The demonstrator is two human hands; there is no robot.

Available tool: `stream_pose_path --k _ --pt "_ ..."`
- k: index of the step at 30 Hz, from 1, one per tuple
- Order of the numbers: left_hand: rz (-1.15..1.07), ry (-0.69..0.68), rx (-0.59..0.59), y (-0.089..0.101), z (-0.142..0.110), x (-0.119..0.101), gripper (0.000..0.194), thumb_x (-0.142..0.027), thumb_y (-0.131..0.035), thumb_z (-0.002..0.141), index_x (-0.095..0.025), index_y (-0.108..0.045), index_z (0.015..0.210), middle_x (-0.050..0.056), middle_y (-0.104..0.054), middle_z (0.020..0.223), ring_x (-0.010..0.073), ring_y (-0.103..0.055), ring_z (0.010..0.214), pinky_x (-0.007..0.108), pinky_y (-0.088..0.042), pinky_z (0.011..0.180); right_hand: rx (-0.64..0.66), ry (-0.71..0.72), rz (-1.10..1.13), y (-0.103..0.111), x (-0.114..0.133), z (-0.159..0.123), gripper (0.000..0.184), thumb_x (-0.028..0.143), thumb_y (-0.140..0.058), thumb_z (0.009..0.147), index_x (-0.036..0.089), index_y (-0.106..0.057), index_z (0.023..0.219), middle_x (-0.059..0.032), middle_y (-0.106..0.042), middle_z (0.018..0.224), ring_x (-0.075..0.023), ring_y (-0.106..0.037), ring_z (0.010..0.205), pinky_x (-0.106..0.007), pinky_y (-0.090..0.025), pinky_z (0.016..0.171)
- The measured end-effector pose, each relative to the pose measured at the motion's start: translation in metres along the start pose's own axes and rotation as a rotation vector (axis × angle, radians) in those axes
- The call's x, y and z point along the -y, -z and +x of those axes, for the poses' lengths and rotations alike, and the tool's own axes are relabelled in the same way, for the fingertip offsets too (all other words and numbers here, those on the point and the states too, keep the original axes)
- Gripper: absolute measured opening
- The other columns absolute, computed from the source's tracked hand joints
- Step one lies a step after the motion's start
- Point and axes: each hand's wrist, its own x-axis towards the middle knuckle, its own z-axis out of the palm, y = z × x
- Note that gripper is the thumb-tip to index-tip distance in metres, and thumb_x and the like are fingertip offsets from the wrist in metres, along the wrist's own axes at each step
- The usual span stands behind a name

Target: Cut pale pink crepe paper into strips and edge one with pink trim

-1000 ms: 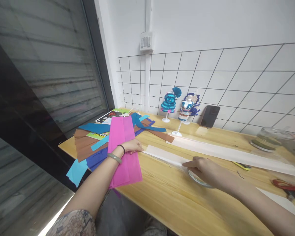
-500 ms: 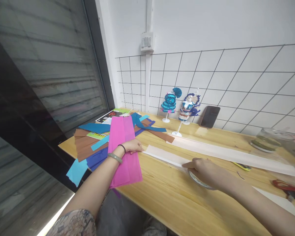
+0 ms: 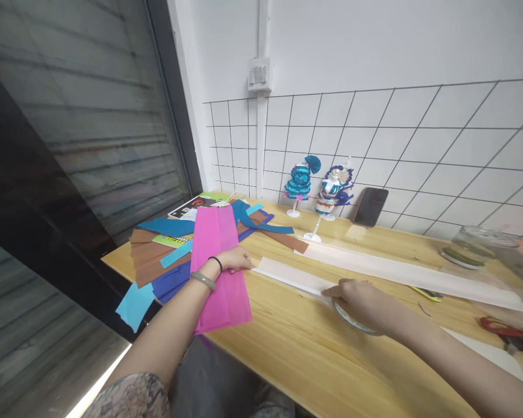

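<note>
My left hand (image 3: 234, 259) rests over pink crepe paper (image 3: 218, 296), its fingers pinched at the left end of a thin band of tape (image 3: 283, 283). This band runs along the near edge of a short white paper strip (image 3: 294, 273). At the strip's right end, my right hand (image 3: 359, 299) is closed around a tape roll (image 3: 353, 323), which stands partly hidden under the palm. The right index finger presses on the strip's end. A longer white paper strip (image 3: 409, 276) lies behind, apart from both hands.
Brown paper (image 3: 150, 255), blue paper (image 3: 172, 281) and teal strips fan out on the left. Two paper dolls (image 3: 298, 183) on stands and a phone (image 3: 371, 206) stand by the wall grid. A yellow cutter (image 3: 427, 294), red-handled scissors (image 3: 501, 326) and a glass jar (image 3: 468, 247) are at right.
The view has shifted very slightly. Both hands, the tape and the paper strip stay in the same places relative to one another.
</note>
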Motion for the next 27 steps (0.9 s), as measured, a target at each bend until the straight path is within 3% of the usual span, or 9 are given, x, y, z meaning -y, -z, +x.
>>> stream_pose_path --k 7,12,20,27 --pt "0.008 -0.015 -0.010 0.000 0.003 0.005 0.025 -0.038 -0.059 0.064 -0.018 -0.045 0.055 -0.009 -0.035 0.032 0.0065 -0.031 0.027 0.020 -0.021 0.032 0.003 0.020 -0.022 -0.005 -0.003 0.002 0.036 0.010 -0.034 0.077 0.023 -0.068 0.083 -0.0054 -0.062 0.070 -0.0160 -0.057 0.062 -0.024 -0.032 0.054" --pt "0.019 -0.010 -0.024 -0.001 0.003 0.005 0.027 -0.039 -0.060 0.063 -0.018 -0.045 0.055 -0.008 -0.038 0.033 0.0066 -0.031 0.027 0.020 -0.021 0.032 -0.001 0.018 -0.017 -0.006 -0.003 0.003 0.039 0.010 -0.034 0.077 0.024 -0.067 0.090 -0.0062 -0.064 0.072 -0.0169 -0.059 0.065 -0.024 -0.033 0.056" --pt "0.031 0.023 -0.028 -0.001 -0.001 -0.001 0.026 -0.037 -0.060 0.062 -0.018 -0.044 0.054 -0.008 -0.036 0.034 0.0062 -0.031 0.027 0.020 -0.021 0.032 0.047 -0.013 -0.059 0.003 0.005 0.002 0.036 0.008 -0.035 0.077 0.023 -0.068 0.084 -0.0072 -0.066 0.075 -0.0180 -0.061 0.069 -0.023 -0.034 0.055" --pt "0.053 0.039 -0.037 0.000 -0.001 -0.003 0.026 -0.037 -0.060 0.062 -0.018 -0.045 0.054 -0.008 -0.036 0.032 0.0072 -0.031 0.026 0.021 -0.019 0.032 0.112 0.008 -0.092 0.008 0.011 0.002 0.044 0.002 -0.035 0.074 0.022 -0.066 0.097 -0.0099 -0.067 0.089 -0.0219 -0.063 0.082 -0.028 -0.041 0.065"
